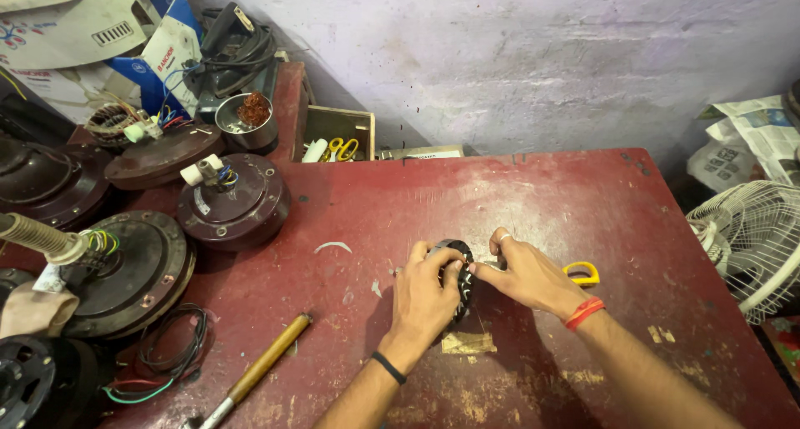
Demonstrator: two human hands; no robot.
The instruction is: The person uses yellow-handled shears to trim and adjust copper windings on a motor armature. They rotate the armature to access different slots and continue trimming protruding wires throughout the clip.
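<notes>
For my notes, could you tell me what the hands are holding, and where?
Both hands, left and right, hold a dark round motor core upright by its rim.

Head view. Both hands grip a dark ring-shaped stator core [457,275] standing on edge on the red table [567,204]: left hand [425,296] around its near side, right hand [525,272] pinching its rim. Yellow-handled scissors [582,272] lie just behind the right hand; brown fan motors [233,202] stand at left.

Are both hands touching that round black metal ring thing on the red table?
Touching. The head view shows the left hand wrapped over the black ring, and the right hand with its fingers pressed on the ring's edge.
</notes>
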